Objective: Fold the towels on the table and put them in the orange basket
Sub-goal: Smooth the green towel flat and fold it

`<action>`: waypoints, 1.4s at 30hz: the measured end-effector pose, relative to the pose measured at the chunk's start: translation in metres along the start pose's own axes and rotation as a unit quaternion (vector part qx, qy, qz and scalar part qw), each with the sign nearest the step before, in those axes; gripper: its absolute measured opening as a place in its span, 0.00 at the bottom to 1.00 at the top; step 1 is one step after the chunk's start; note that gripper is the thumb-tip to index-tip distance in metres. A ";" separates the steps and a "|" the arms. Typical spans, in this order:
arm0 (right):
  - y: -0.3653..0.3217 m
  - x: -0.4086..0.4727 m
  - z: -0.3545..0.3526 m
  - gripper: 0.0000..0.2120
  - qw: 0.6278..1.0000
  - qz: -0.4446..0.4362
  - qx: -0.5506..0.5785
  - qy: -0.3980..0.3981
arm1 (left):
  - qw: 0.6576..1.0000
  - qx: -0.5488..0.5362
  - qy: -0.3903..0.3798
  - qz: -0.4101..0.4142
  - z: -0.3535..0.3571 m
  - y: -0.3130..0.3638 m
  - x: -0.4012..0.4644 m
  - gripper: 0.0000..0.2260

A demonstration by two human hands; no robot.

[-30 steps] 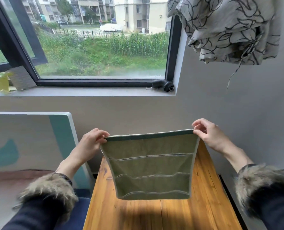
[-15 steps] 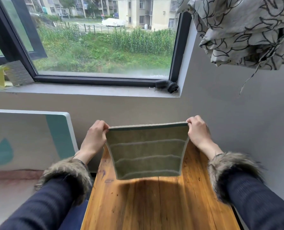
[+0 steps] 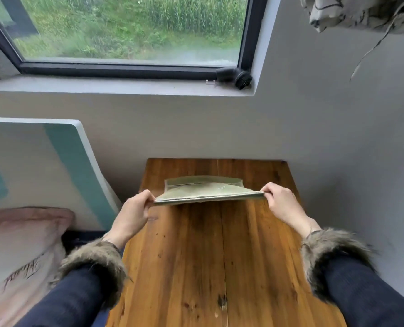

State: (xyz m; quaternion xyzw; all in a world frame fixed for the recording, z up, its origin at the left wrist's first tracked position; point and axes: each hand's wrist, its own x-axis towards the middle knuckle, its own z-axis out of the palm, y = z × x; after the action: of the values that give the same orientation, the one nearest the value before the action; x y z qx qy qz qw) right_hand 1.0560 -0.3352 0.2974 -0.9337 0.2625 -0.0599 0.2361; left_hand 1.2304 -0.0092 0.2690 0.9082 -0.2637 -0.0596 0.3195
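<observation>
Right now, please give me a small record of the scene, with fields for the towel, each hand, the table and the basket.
towel: green towel, far part lying on the table, near edge lifted
left hand: left hand pinches the near left corner
right hand: right hand pinches the near right corner
table: wooden table, against the grey wall
basket: orange basket not in view

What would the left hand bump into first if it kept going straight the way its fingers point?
Most likely the green towel itself: the left hand pinches its near left corner, fingers aimed right across it. Past that, the right hand holds the opposite corner.
</observation>
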 end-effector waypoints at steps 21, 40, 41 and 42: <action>0.062 -0.084 0.083 0.07 0.947 0.134 -0.026 -0.290 | 0.945 0.058 -0.304 -0.107 0.069 -0.047 -0.078 0.05; 0.089 0.066 0.143 0.03 0.962 0.201 0.161 -0.087 | 0.993 -0.006 -0.076 -0.088 0.125 -0.081 0.070 0.08; 0.091 0.070 0.148 0.03 0.962 0.202 0.165 -0.082 | 0.993 -0.006 -0.077 -0.093 0.129 -0.085 0.073 0.08; 0.092 0.073 0.152 0.03 0.961 0.205 0.166 -0.078 | 0.992 -0.005 -0.076 -0.096 0.133 -0.089 0.076 0.08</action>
State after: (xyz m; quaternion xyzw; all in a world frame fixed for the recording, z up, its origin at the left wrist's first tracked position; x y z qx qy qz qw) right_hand 1.1117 -0.3795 0.1187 -0.8094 0.4150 0.0197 0.4150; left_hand 1.2977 -0.0631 0.1144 0.9204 -0.1987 -0.1604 0.2962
